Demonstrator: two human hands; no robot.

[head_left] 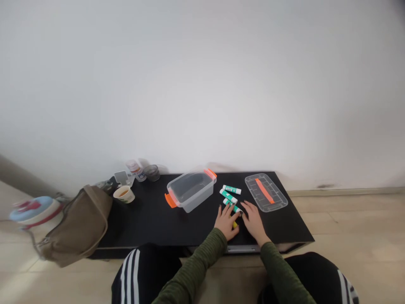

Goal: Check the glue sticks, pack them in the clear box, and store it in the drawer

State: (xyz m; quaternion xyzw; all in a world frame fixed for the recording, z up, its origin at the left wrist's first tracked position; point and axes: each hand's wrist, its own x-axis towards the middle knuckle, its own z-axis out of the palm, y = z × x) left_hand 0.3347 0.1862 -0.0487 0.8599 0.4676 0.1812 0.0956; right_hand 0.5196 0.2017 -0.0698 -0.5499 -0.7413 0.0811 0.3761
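My left hand (225,221) and my right hand (254,218) rest flat on a low black table (148,219), fingers stretched out. Between them lies a green-and-white glue stick (233,206), touched by the fingertips of both hands, and a small yellow piece (235,225) shows by my left hand. Two more glue sticks (230,193) lie just beyond. A clear plastic box with orange latches (191,189) stands open to the left of them. Its clear lid with an orange handle (265,192) lies flat on the right.
A brown bag (77,226) leans over the table's left end beside a paper cup (124,194). A small jar (152,172), a bottle (135,169) and a phone-like object (121,177) sit at the back left. A round blue and red item (34,209) lies on the floor.
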